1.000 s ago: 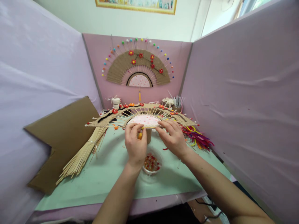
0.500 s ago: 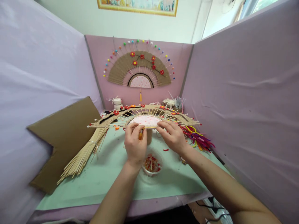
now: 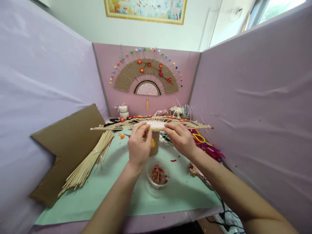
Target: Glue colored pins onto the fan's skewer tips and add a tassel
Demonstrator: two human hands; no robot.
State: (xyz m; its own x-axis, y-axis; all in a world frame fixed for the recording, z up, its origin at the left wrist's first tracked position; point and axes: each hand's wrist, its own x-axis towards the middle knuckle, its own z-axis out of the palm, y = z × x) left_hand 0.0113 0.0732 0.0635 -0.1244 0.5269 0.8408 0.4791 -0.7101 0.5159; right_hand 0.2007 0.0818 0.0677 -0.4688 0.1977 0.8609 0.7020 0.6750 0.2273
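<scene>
Both hands hold a decorative fan (image 3: 157,124) by its lower middle edge, above the table. It has thin sticks, twine-covered bands, red and orange flowers and a pale pink centre, and is tipped nearly flat to my view. My left hand (image 3: 139,143) pinches the edge left of centre, thumb and fingers closed. On the right side of the pink centre, my right hand (image 3: 180,136) grips the same edge. A yellow tassel (image 3: 153,143) hangs beside my left thumb. Behind it stands a twine-wrapped cylinder (image 3: 155,150), partly hidden by the fan and left hand.
A clear bowl of red and amber beads (image 3: 158,175) sits in front. Left are bundled sticks (image 3: 90,162) and folded cardboard (image 3: 73,139); right, coloured pipe cleaners (image 3: 209,149) and a patterned glue gun-like tool (image 3: 195,169). A finished-looking fan (image 3: 148,76) hangs on the back panel.
The fan has tilted flatter, so its face shows less. The tassel and the cylinder show more below it. Both hands keep their hold, and the camera view has shifted slightly.
</scene>
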